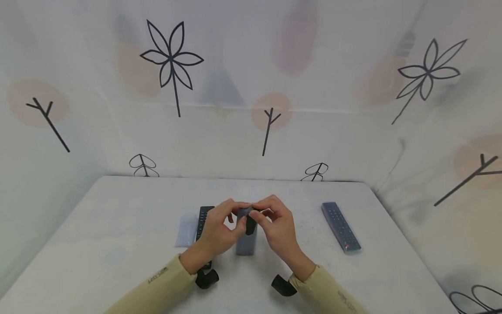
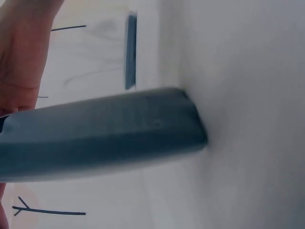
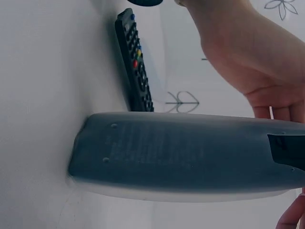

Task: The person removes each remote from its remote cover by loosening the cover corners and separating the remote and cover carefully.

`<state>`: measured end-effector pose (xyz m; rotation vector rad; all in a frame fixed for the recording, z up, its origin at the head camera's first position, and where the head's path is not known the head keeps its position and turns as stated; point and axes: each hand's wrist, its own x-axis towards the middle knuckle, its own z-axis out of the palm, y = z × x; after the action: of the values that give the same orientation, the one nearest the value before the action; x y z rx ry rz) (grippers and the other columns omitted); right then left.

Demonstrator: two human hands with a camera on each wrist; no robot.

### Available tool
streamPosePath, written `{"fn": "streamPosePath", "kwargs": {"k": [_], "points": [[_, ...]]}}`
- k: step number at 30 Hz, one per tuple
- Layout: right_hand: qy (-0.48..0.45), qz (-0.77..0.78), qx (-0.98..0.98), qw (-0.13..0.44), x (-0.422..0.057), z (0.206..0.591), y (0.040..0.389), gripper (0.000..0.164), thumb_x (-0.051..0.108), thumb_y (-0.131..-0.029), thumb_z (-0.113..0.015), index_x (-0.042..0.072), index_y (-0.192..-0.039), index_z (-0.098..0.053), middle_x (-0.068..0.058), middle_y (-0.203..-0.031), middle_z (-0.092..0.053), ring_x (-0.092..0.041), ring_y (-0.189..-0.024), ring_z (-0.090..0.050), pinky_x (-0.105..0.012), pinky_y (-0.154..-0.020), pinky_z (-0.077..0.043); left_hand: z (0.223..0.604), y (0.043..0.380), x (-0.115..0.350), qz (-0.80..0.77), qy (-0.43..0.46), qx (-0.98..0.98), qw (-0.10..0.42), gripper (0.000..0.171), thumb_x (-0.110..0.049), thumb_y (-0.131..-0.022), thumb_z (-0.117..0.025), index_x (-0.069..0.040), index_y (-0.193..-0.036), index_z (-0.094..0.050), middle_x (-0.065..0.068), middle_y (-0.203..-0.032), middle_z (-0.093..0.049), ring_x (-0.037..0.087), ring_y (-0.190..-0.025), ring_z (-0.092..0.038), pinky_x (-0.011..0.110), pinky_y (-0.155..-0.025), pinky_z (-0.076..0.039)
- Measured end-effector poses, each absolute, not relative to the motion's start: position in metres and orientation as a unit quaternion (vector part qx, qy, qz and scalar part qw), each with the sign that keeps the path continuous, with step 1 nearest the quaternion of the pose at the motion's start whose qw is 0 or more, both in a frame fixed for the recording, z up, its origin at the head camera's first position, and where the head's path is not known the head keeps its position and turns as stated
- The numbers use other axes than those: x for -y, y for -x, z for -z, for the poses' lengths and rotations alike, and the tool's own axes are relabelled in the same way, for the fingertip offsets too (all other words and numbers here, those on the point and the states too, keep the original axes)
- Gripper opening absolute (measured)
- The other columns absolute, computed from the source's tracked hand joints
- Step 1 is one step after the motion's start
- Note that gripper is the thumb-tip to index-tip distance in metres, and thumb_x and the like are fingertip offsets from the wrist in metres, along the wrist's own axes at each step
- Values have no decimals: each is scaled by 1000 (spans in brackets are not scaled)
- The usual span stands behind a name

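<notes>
Passable: wide stretch of white tabletop (image 1: 306, 237) between right hand (image 1: 280, 224) and long dark-blue button remote (image 1: 340, 226) lying at right; also far left, beyond flat pale-blue packet (image 1: 186, 231). Blocking: grey-blue plastic remote (image 1: 245, 246) held between both hands; slim black button remote (image 1: 203, 216) just right of packet, partly hidden by left hand (image 1: 219, 226); white patterned cloth (image 1: 219, 144) rising behind tabletop.

Pale walls (image 1: 223, 144) with black line-drawn flowers (image 1: 170, 58), twigs (image 1: 268, 131) and pastel patches (image 1: 299, 43) rise behind and beside a white desk (image 1: 129, 209). The light is soft and even.
</notes>
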<state>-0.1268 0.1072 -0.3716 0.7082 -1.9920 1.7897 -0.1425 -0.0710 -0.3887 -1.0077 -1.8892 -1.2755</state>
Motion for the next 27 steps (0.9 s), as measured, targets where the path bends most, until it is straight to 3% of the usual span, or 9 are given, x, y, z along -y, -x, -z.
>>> {"fn": "streamPosePath", "kwargs": {"k": [12,27], "points": [[-247,-635,707,189,-106,374,132,18,-4,-86,-74,4,-102,-72,-10,-94,-63,-20,-91,-60,-29,-73,-50,376,139,75,358,396,771,346,33,0,-79,-61,2,-112,-63,9,-95,-70,11,-66,-61,19,-55,-50],[-236,-645,705,180,-107,374,132,18,-4,-86,-74,4,-102,-72,-9,-93,-63,-21,-91,-60,-32,-74,-52,376,139,76,351,388,778,347,33,7,-79,-60,3,-111,-66,8,-88,-69,10,-62,-57,17,-56,-50]]}}
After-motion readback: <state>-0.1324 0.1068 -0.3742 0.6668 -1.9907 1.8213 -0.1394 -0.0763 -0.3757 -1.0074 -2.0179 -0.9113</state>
